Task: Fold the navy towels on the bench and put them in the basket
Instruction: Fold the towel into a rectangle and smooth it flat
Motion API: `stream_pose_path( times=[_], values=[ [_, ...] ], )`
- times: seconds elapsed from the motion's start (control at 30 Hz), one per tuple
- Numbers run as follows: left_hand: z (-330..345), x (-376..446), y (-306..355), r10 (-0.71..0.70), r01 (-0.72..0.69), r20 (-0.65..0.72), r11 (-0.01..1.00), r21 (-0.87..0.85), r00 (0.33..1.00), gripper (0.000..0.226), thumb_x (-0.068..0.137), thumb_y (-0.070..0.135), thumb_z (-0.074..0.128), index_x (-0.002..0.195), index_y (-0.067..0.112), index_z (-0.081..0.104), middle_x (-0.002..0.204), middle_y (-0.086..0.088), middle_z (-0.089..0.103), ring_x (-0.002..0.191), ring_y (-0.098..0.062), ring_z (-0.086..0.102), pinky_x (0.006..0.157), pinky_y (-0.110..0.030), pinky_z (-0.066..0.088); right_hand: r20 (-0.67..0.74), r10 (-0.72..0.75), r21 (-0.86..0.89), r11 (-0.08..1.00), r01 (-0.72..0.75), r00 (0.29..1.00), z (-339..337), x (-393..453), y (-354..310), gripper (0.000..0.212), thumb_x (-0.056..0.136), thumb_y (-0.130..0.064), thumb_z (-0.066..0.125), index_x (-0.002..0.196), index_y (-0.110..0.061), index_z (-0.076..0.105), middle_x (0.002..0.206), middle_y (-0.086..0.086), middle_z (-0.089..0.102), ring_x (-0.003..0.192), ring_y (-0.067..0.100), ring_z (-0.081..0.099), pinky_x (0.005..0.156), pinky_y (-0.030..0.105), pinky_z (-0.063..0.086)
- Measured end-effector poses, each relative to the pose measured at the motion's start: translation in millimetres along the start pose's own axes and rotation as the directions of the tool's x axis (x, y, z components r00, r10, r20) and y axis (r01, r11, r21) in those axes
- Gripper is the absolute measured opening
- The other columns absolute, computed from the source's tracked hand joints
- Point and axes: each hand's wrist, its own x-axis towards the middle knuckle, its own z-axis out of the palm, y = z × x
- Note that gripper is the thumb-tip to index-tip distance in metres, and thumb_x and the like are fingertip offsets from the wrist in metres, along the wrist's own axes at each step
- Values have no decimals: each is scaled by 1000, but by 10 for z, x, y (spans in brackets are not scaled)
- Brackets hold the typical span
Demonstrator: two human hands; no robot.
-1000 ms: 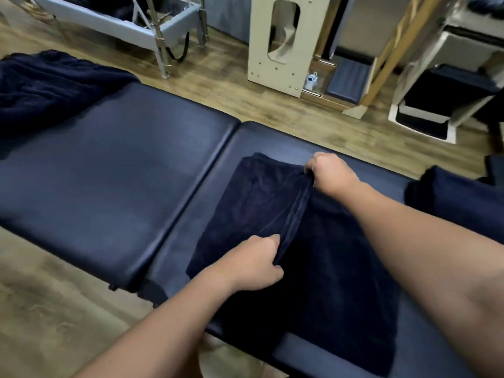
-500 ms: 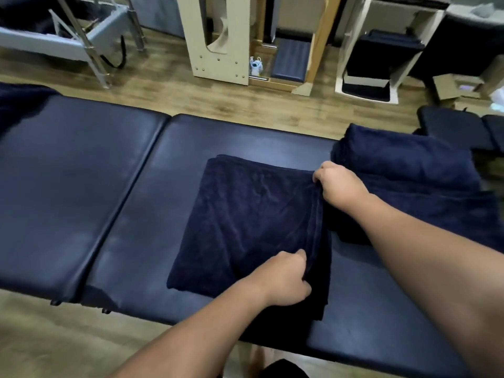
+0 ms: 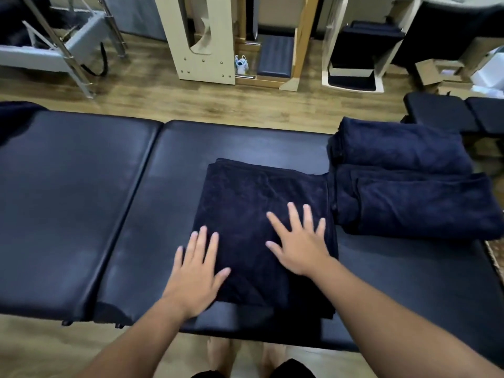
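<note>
The pinch that was held on the doubled edge half a second ago has been let go: both hands are now laid flat, fingers spread, on top of the folded towel [image 3: 261, 227]. From this it can be judged that the fold has been completed and is being smoothed down, so that lifting towards the basket is likely the step to follow (no basket can be made out with certainty in this view).

The towel is spread as a rough square on the right-hand cushion of the bench [image 3: 81, 200], close to the near edge. The left hand [image 3: 195, 276] is placed at the towel's near left border, its outer fingers resting partly over the bench vinyl. The right hand [image 3: 298, 246] is pressed onto the towel's right half, well inside the cloth. Nothing is gripped by either hand.

Just beside the towel's right edge, apparently touching it, a stack of folded towels [image 3: 409, 181] is seen on the same bench.
</note>
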Motion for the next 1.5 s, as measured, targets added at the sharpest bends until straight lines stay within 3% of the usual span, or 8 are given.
stream_pose_path(
  times=[0.13, 0.3, 0.4, 0.6, 0.83, 1.07, 1.37, 1.5],
  values=[
    [33, -50, -298, 21, -27, 60, 995, 100, 998, 90, 97, 72, 4, 162, 10, 6, 170, -12, -5, 157, -30, 3, 120, -55, 27, -83, 228, -38, 972, -232, 970, 38, 72, 186, 70, 102, -62, 21, 160, -36, -8, 167, 15, -14, 151, 45, -13, 120, 62, 4],
    [-171, 285, -12, 234, -240, 62, 964, 115, 970, 75, 95, 70, 23, 161, 42, 0, 167, -12, -21, 154, -33, -17, 123, -61, 9, -338, 260, -21, 959, -283, 905, -332, 391, 208, 51, 92, -20, 63, 141, -15, 49, 149, 18, 38, 123, 41, 43, 90, 50, 44],
    [-180, 385, 43, 232, -250, 135, 959, 137, 963, 78, 92, 74, 22, 152, 52, -22, 159, -12, -40, 148, -34, -34, 122, -62, -5, -268, 349, 105, 937, -333, 898, -560, 652, 384, 56, 100, -24, 57, 150, -19, 34, 147, 15, 37, 121, 38, 41, 86, 43, 45],
    [-361, 594, 46, 261, -293, 202, 944, 152, 944, 98, 79, 85, 38, 146, 58, -29, 156, -11, -46, 143, -39, -41, 119, -64, -12, -305, 281, 49, 959, -280, 910, -822, 989, 578, 16, 95, -7, 57, 110, -8, 60, 109, 11, 49, 90, 32, 50, 67, 38, 42],
    [-508, 1067, 125, 237, -273, 214, 949, 158, 948, 89, 79, 93, 23, 144, 61, -29, 157, -11, -43, 141, -40, -44, 116, -70, -11, -476, 76, -61, 991, -119, 876, -478, 602, 170, 54, 71, -14, 77, 121, -10, 60, 130, 20, 51, 101, 43, 54, 80, 49, 49],
    [-649, 1517, 181, 192, -229, 249, 965, 126, 949, 75, 83, 90, 22, 139, 71, -24, 159, -6, -41, 145, -37, -39, 112, -77, -4, -158, 48, -12, 999, -51, 986, 421, -606, -302, 78, 94, -70, 32, 161, -37, 8, 169, 14, -5, 152, 46, -9, 119, 68, 9],
    [-620, 1413, 165, 245, -281, 203, 944, 171, 948, 71, 99, 69, 21, 156, 47, -15, 165, -7, -30, 151, -33, -29, 118, -69, -8, -234, 314, -12, 945, -326, 920, 751, -1253, 123, 62, 95, -35, 52, 154, -19, 38, 159, 15, 34, 141, 44, 39, 101, 57, 47],
    [-329, 857, 22, 424, -441, 129, 880, 177, 897, 73, 98, 64, 8, 163, 30, -1, 169, -12, -17, 154, -29, -19, 120, -67, 0, -341, 443, 155, 896, -415, 829, 658, -1304, -106, 56, 75, -17, 81, 128, -13, 62, 114, 10, 57, 89, 36, 60, 67, 45, 54]
  ],
)
